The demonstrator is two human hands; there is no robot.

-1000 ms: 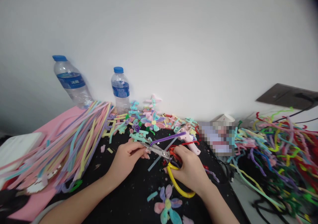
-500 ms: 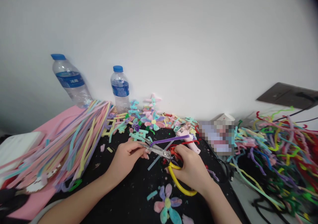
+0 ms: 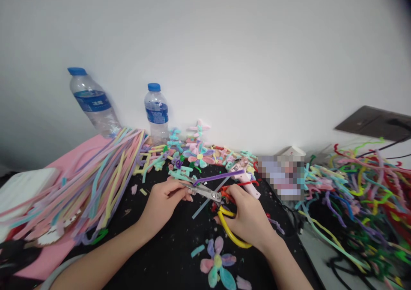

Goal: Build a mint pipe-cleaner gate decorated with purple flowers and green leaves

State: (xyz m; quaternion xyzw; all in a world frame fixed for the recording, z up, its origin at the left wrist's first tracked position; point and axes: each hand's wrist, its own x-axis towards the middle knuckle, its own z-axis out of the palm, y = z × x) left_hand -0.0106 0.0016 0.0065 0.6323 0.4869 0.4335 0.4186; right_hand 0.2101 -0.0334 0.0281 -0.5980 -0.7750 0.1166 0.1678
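Scissors [image 3: 209,192] with red and yellow handles are in my right hand [image 3: 248,215], its fingers wrapped round the grips. Their blades point left, reaching the fingertips of my left hand [image 3: 167,202]. That hand is closed in a pinch on a purple pipe cleaner [image 3: 221,176], whose long free part slants up to the right above the blades; the pinched end is hidden. Below the hands lies a pipe-cleaner flower [image 3: 217,261] with pastel petals, beside a short teal piece [image 3: 197,250]. A clear glue stick [image 3: 201,208] lies partly under the scissors.
A pink-white glue gun [image 3: 247,183] lies behind my right hand. Small pipe-cleaner pieces [image 3: 199,158] line the wall. Long pastel pipe cleaners [image 3: 105,183] are at left, tangled coloured ones [image 3: 359,204] at right. Two bottles [image 3: 157,116] [image 3: 93,101] lean near the wall.
Both hands stay in nearly the same place, with the scissors at the left fingertips. The purple pipe cleaner's free end has tilted up slightly. The view has shifted a little.
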